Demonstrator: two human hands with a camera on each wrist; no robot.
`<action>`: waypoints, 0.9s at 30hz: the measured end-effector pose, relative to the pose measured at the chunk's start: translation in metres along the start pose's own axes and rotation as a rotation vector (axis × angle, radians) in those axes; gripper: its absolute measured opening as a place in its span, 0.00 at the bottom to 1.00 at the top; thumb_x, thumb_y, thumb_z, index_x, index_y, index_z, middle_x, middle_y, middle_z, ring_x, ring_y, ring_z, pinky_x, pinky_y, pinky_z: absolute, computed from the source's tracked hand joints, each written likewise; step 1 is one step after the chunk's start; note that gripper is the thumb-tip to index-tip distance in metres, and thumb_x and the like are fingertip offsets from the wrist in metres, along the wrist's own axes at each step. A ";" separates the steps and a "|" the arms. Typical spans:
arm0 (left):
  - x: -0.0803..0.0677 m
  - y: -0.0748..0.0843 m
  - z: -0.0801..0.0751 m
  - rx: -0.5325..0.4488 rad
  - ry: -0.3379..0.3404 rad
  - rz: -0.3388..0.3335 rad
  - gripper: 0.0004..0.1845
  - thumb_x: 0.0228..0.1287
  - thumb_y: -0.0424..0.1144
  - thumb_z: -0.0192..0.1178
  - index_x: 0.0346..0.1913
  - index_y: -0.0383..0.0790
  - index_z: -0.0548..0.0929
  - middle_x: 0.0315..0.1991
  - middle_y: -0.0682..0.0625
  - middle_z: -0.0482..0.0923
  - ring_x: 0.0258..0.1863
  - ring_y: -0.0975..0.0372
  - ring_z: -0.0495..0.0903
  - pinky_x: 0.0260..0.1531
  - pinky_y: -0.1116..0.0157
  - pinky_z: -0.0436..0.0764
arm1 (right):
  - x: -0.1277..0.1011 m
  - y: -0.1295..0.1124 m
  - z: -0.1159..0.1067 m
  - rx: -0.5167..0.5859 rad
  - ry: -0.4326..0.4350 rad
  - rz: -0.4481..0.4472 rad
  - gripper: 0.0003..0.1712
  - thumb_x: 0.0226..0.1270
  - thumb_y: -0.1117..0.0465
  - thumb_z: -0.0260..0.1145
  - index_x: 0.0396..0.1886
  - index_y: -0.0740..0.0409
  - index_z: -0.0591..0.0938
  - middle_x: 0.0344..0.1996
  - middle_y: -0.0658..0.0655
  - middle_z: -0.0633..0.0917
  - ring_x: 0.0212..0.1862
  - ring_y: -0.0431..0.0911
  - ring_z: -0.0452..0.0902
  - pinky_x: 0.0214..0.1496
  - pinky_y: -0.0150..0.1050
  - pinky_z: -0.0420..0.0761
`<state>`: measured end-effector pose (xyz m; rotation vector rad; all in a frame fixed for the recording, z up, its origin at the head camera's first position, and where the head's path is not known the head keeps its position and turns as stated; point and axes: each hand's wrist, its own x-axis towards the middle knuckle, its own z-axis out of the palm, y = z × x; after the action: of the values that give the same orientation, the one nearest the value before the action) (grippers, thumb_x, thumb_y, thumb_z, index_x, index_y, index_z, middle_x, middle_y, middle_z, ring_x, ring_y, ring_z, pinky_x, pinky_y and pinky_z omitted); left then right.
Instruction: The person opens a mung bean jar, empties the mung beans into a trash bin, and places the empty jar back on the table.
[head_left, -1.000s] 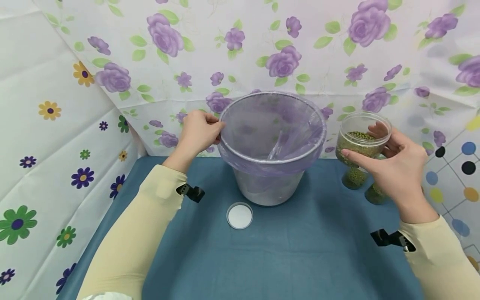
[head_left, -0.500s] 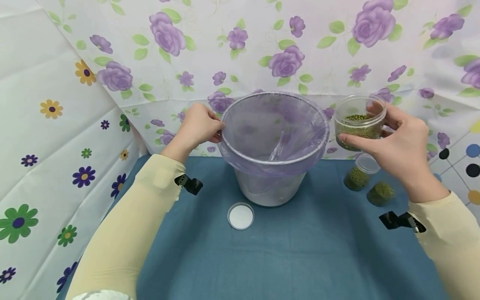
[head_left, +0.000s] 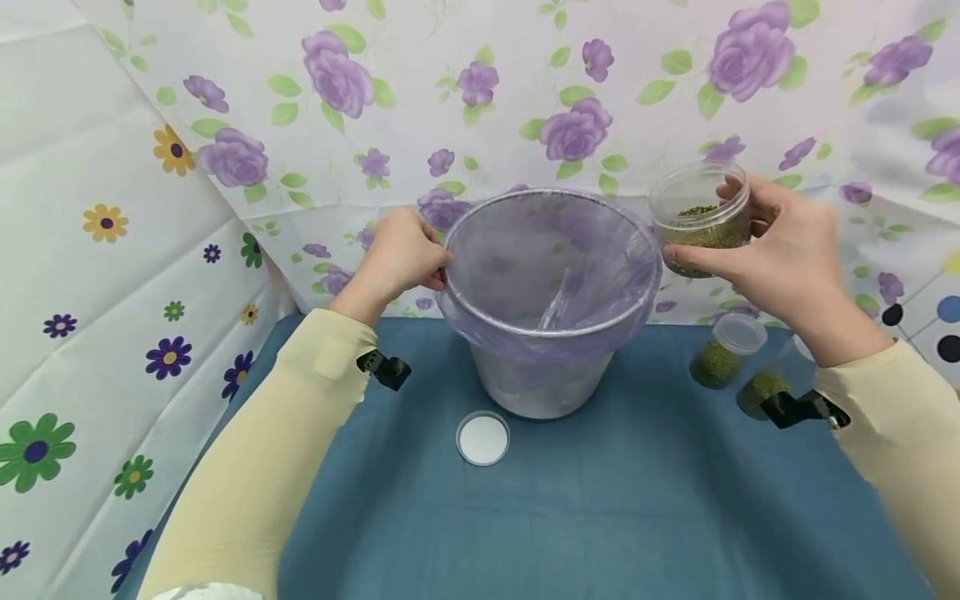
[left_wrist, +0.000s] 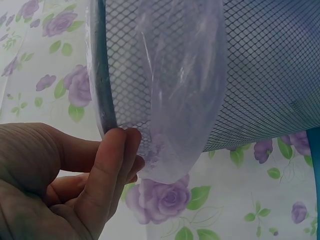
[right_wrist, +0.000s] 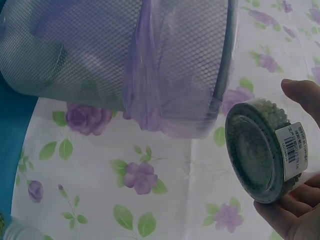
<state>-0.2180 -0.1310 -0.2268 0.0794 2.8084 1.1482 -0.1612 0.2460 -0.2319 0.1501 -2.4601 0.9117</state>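
Observation:
A mesh waste bin [head_left: 543, 387] stands at the back of the table, lined with a thin purple bin bag [head_left: 517, 346] folded over its rim. My left hand [head_left: 401, 257] pinches the bin's left rim between thumb and fingers; the left wrist view shows the bag hanging outside the mesh there. To the bin's right, my right hand [head_left: 798, 250] grips a clear plastic jar [head_left: 697, 237] by its sides. It is uncovered, partly filled with small green beans and held beside the rim at about its height. A barcode label [right_wrist: 294, 150] shows on the jar in the right wrist view.
Two more clear jars with green contents, a nearer jar [head_left: 761, 390] and a farther jar [head_left: 714, 365], stand on the right of the blue tablecloth [head_left: 570, 525]. A round white lid [head_left: 483, 440] lies before the bin. Flowered cloth [head_left: 420, 100] hangs close behind.
My right hand has raised the jar and brought it left, close to the bin's right rim. The left hand keeps its hold on the rim.

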 end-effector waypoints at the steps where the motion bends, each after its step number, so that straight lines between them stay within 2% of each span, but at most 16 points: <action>1: 0.000 0.001 0.000 -0.002 0.001 -0.002 0.08 0.58 0.35 0.62 0.25 0.35 0.86 0.24 0.44 0.85 0.22 0.56 0.85 0.26 0.65 0.84 | 0.002 0.000 0.000 -0.014 -0.002 -0.006 0.31 0.33 0.42 0.80 0.39 0.41 0.76 0.21 0.52 0.75 0.19 0.42 0.69 0.18 0.32 0.62; 8: -0.001 0.003 0.001 -0.029 -0.003 -0.007 0.08 0.58 0.34 0.63 0.25 0.34 0.86 0.26 0.42 0.85 0.21 0.56 0.85 0.26 0.64 0.84 | 0.013 0.000 -0.003 -0.092 -0.030 -0.049 0.35 0.33 0.40 0.79 0.43 0.42 0.76 0.31 0.51 0.82 0.24 0.29 0.72 0.19 0.24 0.66; 12: -0.002 0.003 0.002 -0.036 0.004 -0.013 0.08 0.58 0.34 0.64 0.24 0.34 0.85 0.26 0.42 0.85 0.21 0.56 0.85 0.24 0.65 0.84 | 0.018 0.000 -0.003 -0.127 -0.024 -0.102 0.39 0.33 0.38 0.78 0.49 0.44 0.78 0.37 0.53 0.84 0.27 0.26 0.71 0.25 0.17 0.66; 17: -0.003 0.002 0.001 -0.029 0.011 -0.020 0.08 0.58 0.34 0.64 0.24 0.34 0.85 0.26 0.43 0.85 0.21 0.56 0.85 0.24 0.65 0.84 | 0.021 0.001 0.000 -0.180 -0.030 -0.167 0.42 0.33 0.37 0.78 0.52 0.46 0.78 0.39 0.51 0.84 0.33 0.34 0.76 0.30 0.14 0.65; 21: -0.003 0.001 0.001 -0.025 0.012 -0.020 0.08 0.58 0.34 0.63 0.26 0.33 0.86 0.26 0.43 0.85 0.21 0.56 0.85 0.25 0.64 0.84 | 0.022 0.001 0.003 -0.218 -0.056 -0.204 0.46 0.35 0.37 0.77 0.57 0.49 0.75 0.43 0.55 0.83 0.38 0.48 0.80 0.38 0.33 0.78; 24: -0.003 0.001 0.001 -0.018 0.018 -0.014 0.08 0.58 0.34 0.63 0.25 0.33 0.86 0.25 0.43 0.85 0.20 0.56 0.85 0.25 0.65 0.84 | 0.022 0.001 0.004 -0.237 -0.074 -0.223 0.51 0.36 0.38 0.77 0.63 0.52 0.71 0.46 0.60 0.83 0.42 0.54 0.80 0.41 0.52 0.79; 27: -0.003 0.001 0.002 -0.018 0.018 -0.011 0.08 0.58 0.34 0.64 0.24 0.34 0.86 0.25 0.43 0.85 0.20 0.57 0.85 0.24 0.65 0.84 | 0.022 0.000 0.005 -0.255 -0.085 -0.243 0.54 0.36 0.41 0.78 0.65 0.53 0.69 0.48 0.62 0.82 0.45 0.57 0.78 0.43 0.55 0.78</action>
<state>-0.2148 -0.1293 -0.2277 0.0530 2.8099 1.1779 -0.1819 0.2448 -0.2245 0.3949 -2.5392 0.4939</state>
